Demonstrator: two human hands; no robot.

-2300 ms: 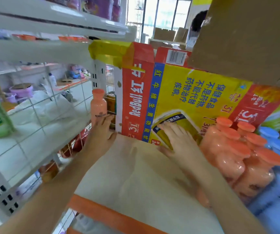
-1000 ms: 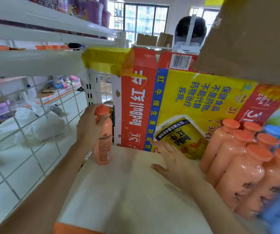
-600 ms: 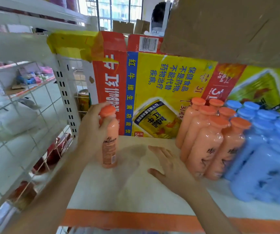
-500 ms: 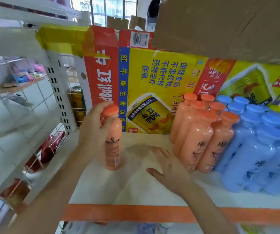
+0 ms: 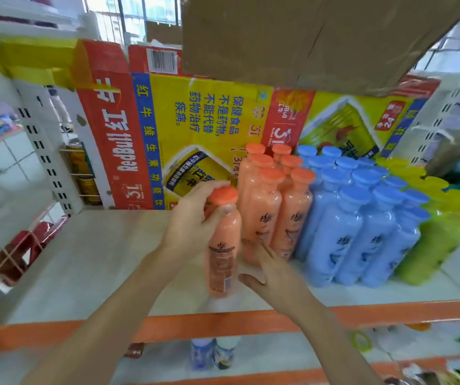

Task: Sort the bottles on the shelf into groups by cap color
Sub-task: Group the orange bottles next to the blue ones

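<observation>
Left hand [image 5: 192, 218] gripping orange-capped plastic bottle [image 5: 222, 245] at neck, joining orange group [image 5: 273, 195]; right hand [image 5: 274, 276] fingers straight, steadying base.

The left hand [image 5: 192, 218] grips an orange-capped bottle [image 5: 222, 245] by its neck, upright on the shelf [image 5: 84, 262], just left of the orange-capped group [image 5: 273, 195]. The right hand [image 5: 273, 276] lies open beside its base, perhaps touching it. Blue-capped bottles [image 5: 362, 212] and yellow-capped bottles [image 5: 440, 218] stand further right.

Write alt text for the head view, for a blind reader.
A left hand grips an orange-capped bottle beside the orange group on a shelf; the open right hand is near its base. Blue bottles and yellow-capped bottles stand further right.
</observation>
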